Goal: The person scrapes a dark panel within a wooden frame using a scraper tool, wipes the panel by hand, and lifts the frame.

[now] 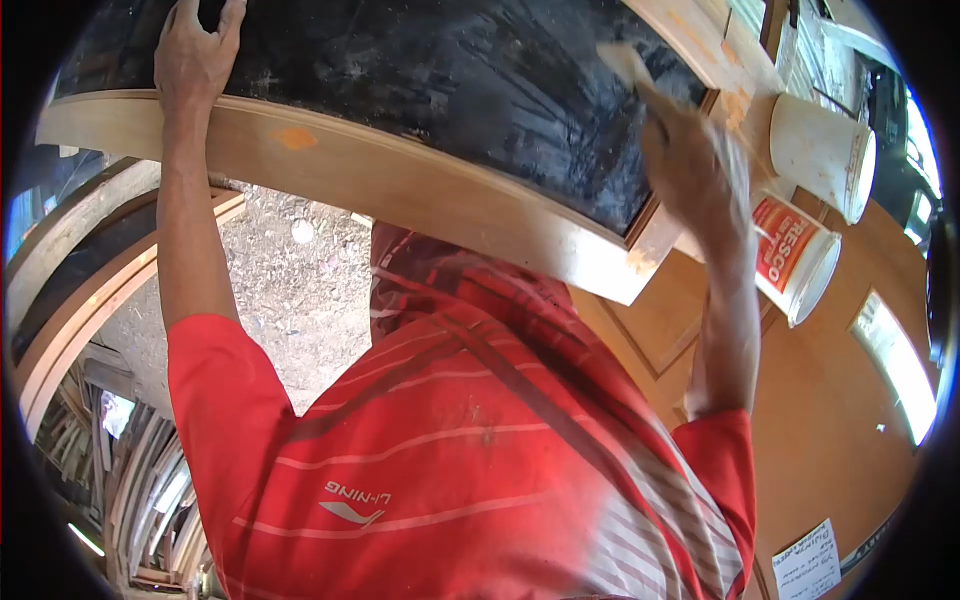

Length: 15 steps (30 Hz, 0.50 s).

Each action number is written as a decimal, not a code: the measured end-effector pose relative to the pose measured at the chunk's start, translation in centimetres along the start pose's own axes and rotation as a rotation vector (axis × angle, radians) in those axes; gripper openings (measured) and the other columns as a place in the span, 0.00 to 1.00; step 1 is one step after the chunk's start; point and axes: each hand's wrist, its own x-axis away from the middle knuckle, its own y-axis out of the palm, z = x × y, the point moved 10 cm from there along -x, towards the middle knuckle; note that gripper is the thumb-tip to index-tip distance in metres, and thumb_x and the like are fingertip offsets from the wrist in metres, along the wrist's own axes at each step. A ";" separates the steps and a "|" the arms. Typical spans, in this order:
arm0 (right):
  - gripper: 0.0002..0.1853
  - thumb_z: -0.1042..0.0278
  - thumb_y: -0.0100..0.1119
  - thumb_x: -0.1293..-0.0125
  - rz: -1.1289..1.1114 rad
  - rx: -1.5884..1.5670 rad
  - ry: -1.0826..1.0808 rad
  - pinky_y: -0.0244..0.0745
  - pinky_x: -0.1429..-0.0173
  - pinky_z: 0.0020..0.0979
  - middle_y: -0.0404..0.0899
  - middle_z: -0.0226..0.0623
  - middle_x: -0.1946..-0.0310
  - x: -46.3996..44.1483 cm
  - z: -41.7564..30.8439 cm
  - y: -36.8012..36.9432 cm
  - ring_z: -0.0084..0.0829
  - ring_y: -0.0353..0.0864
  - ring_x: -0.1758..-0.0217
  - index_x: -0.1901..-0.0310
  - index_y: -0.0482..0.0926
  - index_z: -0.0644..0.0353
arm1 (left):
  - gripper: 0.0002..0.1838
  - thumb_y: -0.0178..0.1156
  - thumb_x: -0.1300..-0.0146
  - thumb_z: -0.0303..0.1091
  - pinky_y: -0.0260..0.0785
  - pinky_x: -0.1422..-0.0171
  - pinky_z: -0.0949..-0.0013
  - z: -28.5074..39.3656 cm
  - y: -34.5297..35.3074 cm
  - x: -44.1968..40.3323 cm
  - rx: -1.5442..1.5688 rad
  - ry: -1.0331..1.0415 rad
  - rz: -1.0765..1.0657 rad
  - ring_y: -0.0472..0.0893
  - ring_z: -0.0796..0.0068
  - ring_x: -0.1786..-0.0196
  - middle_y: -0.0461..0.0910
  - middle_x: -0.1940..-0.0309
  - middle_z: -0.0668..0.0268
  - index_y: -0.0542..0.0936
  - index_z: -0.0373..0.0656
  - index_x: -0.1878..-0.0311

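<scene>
A wooden frame (420, 160) surrounds a dark, smudged glass panel (480, 90) in front of me. My left hand (195, 60) rests over the panel's left part with thumb and fingers apart; the fingertips run off the top edge. Over the panel's right end is my right hand (695, 175), smeared by motion. Its fingers are closed round a pale flat-ended tool (625, 65), too blurred to name exactly. Orange-brown filler patches (293, 138) mark the frame's wood.
Right of the frame, a white bucket (815, 150) lies tilted beside a red-labelled white bucket (790, 255). A brown wooden panel (840, 400) bears a handwritten paper (807, 560). Wood strips (150, 490) are stacked at lower left, near curved-looking frame pieces (90, 290).
</scene>
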 end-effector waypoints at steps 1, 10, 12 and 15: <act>0.20 0.63 0.56 0.24 0.001 -0.035 0.010 0.83 0.53 0.60 0.88 0.58 0.65 -1.4 0.1 -0.1 0.60 0.91 0.60 0.36 0.88 0.51 | 0.39 0.63 0.22 0.67 0.71 0.19 0.51 0.6 0.0 0.0 0.004 0.008 -0.005 0.80 0.45 0.24 0.82 0.27 0.48 0.81 0.42 0.24; 0.21 0.63 0.55 0.22 0.002 -0.049 0.028 0.85 0.51 0.56 0.89 0.58 0.64 -2.7 -0.7 0.0 0.57 0.92 0.59 0.33 0.85 0.54 | 0.35 0.64 0.21 0.63 0.73 0.21 0.52 1.6 -0.7 -0.2 0.049 0.006 0.012 0.82 0.47 0.26 0.84 0.29 0.50 0.84 0.42 0.28; 0.22 0.62 0.54 0.19 0.043 -0.076 0.021 0.85 0.51 0.53 0.89 0.61 0.61 -3.6 -1.2 -0.7 0.55 0.93 0.61 0.31 0.86 0.58 | 0.34 0.65 0.21 0.62 0.73 0.21 0.53 1.1 -0.9 0.0 0.061 0.006 -0.006 0.83 0.49 0.27 0.85 0.30 0.51 0.85 0.41 0.30; 0.23 0.64 0.55 0.21 0.041 0.010 0.047 0.85 0.48 0.54 0.88 0.61 0.64 -0.3 -2.4 0.1 0.56 0.93 0.58 0.30 0.84 0.61 | 0.29 0.67 0.21 0.56 0.76 0.24 0.54 2.8 -1.7 0.1 0.067 0.025 0.044 0.85 0.49 0.31 0.87 0.34 0.51 0.87 0.38 0.34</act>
